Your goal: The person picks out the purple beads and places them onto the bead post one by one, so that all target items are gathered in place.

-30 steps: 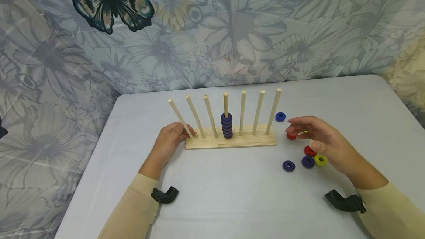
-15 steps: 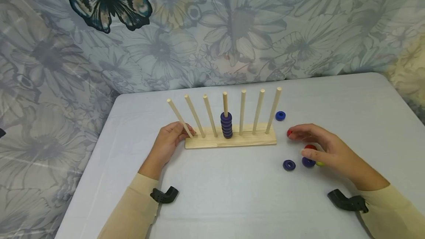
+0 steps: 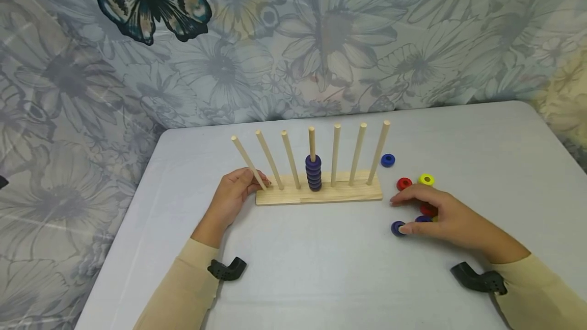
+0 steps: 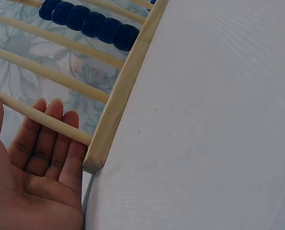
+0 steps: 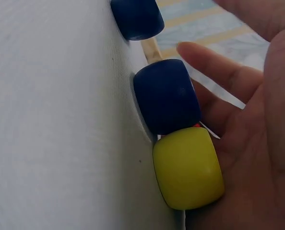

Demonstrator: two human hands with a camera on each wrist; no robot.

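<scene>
A wooden peg stand with several upright pegs stands mid-table. On its middle peg sits a stack of dark blue beads. My left hand loosely holds the stand's leftmost peg, fingers behind it and thumb on the near side. Over the loose beads at right hovers my right hand, fingers spread apart from the thumb. Its thumb tip overlaps a dark blue bead; whether they touch I cannot tell. Another dark blue bead and a yellow bead lie by the palm.
A red bead and a yellow bead lie beyond the right hand. A second red bead is partly under it. One blue bead rests right of the stand. Patterned fabric hangs behind the white table.
My right hand has moved toward me, from the far red and yellow beads to the near dark blue bead. The left hand stays at the leftmost peg.
</scene>
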